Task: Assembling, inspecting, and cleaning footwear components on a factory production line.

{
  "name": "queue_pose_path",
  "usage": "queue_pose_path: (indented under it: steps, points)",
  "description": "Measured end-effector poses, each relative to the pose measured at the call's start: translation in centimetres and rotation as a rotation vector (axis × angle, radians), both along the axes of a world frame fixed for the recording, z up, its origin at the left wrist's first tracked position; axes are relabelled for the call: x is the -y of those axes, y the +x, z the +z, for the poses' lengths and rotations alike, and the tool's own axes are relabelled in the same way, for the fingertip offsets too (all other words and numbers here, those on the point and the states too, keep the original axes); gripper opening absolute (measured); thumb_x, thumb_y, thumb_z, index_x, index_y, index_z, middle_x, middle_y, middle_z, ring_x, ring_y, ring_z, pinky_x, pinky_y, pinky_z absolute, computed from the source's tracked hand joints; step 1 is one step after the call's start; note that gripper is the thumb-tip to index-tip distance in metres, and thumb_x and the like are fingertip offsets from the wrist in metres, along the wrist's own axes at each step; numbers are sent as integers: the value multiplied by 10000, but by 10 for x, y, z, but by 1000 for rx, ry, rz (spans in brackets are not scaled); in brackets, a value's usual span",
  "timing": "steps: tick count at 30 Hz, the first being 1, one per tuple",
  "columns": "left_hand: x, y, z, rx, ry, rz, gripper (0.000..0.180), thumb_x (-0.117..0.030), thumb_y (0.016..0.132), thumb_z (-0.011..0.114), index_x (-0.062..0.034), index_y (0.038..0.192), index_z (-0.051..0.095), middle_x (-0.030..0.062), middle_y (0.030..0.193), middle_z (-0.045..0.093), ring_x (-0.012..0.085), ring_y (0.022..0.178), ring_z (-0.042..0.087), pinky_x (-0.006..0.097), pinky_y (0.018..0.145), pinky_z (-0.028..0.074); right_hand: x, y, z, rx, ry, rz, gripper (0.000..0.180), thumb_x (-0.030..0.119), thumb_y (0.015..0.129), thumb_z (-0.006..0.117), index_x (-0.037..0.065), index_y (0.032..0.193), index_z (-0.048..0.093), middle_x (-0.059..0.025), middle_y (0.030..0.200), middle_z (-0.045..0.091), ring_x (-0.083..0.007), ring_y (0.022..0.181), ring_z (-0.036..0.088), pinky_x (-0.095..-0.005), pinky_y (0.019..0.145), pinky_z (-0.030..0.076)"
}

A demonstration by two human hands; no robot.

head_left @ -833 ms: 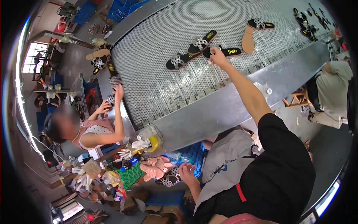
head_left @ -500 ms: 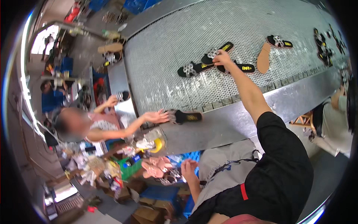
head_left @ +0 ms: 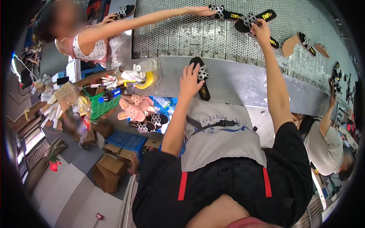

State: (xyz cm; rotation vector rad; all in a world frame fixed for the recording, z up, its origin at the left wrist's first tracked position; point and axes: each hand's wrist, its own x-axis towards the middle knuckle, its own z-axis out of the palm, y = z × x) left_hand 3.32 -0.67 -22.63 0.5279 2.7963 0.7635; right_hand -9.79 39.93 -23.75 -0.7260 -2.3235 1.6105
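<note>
On the metal ledge in front of me lies a black sandal (head_left: 204, 93) with a silvery ring-patterned strap. My left hand (head_left: 189, 83) rests over its left side, fingers spread and touching it. My right hand (head_left: 261, 33) reaches far over the mesh belt and pinches the silvery strap of another black sandal (head_left: 267, 15). Part of a further sandal (head_left: 274, 42) shows beneath that hand. To the left, a co-worker's outstretched hand (head_left: 203, 11) touches a black sandal (head_left: 232, 15) on the belt.
The mesh belt (head_left: 167, 38) runs beyond the metal ledge (head_left: 243, 81). More sandals (head_left: 306, 44) and a tan sole (head_left: 290, 45) lie rightward. Yellow tape (head_left: 146, 80), a green crate (head_left: 99, 104) and pink sandals (head_left: 135, 108) are at left. Another person (head_left: 323, 148) stands at right.
My left hand has risen from beside my waist onto the sandal on the ledge, which now points away from me. The co-worker's hand has moved from the ledge to the belt. The view has turned.
</note>
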Motion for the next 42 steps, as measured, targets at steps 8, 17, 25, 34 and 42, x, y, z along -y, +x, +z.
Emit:
queue_pose_path:
  steps: [8,17,25,34,42]
  points:
    - [6,-45,-17,94,18,-6,592,-236,690,808,-103,1220,581,127,1103,575,366,1139,520,470,876,498,114,121,32,289,-206,381,440,311,920,665,71,1283,600,-126,1204,636,-175,958,647,-317,780,537]
    - [-21,-7,116,202,732,79,574,9,709,729,-62,1259,580,92,1114,568,230,1069,587,333,959,466,182,256,191,288,-962,548,706,230,923,651,11,1516,338,-140,1457,472,-191,1273,502,-312,1007,447]
    - [-61,54,188,331,1082,11,703,92,632,666,-10,1312,523,45,1175,495,161,1136,550,294,1009,442,149,304,257,206,-606,437,290,144,982,596,-3,1225,657,-67,1038,717,-93,904,654,-245,812,526]
    - [-79,81,199,213,1015,-5,753,61,615,702,10,1336,491,50,1178,487,165,1127,545,292,1013,433,128,330,249,80,-374,367,165,67,930,640,-3,1061,713,-73,901,749,-115,779,706,-243,688,556]
    - [-84,83,216,196,965,-91,743,55,634,738,11,1332,489,44,1161,464,148,1114,542,275,977,454,121,329,249,-87,-79,463,116,61,891,666,19,990,709,-98,877,727,-211,729,709,-280,651,550]
